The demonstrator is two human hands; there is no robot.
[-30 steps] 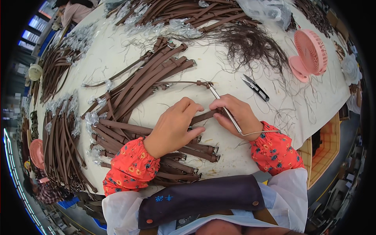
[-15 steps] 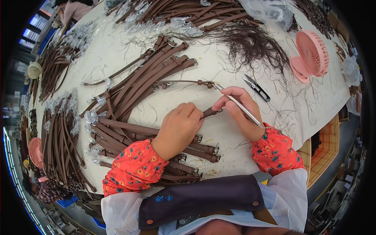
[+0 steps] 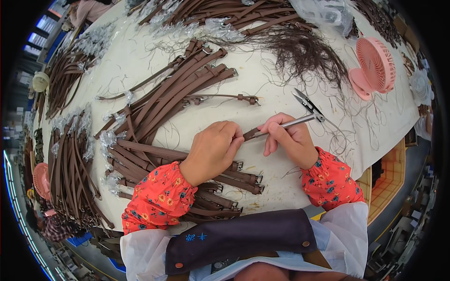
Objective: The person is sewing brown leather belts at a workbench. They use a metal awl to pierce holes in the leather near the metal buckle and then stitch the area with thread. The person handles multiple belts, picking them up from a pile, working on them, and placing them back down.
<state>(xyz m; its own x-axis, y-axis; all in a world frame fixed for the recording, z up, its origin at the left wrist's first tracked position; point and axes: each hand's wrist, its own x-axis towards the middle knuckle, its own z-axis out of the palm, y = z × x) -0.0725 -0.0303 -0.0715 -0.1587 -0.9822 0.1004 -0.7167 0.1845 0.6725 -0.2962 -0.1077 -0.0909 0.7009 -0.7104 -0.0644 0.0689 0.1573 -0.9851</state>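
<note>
In the head view my left hand (image 3: pixel 211 150) is closed on a brown leather strap (image 3: pixel 250 134), its end showing between my hands. My right hand (image 3: pixel 290 143) grips a silver pen-shaped tool (image 3: pixel 302 119) with a thin cord trailing from it. The tool slants across my fingers, its lower end at the strap. Brown buckled straps (image 3: pixel 178 91) lie in bundles left of and beyond my hands, many with clear plastic wrapping. Black thread snips (image 3: pixel 310 107) lie just beyond my right hand.
A pink fan (image 3: pixel 374 63) and a tangle of dark threads (image 3: pixel 304 61) are on the pale table (image 3: pixel 361 136). More wrapped straps (image 3: pixel 68 173) lie at left, with another pink fan (image 3: pixel 42 180). A yellow bin (image 3: pixel 389 182) stands at right. Co-workers (image 3: pixel 86 11) sit around the edges.
My right hand has swung the tool from a steep slant to a flatter one, bringing its end onto the strap. My left hand has shifted slightly right and closed on the strap.
</note>
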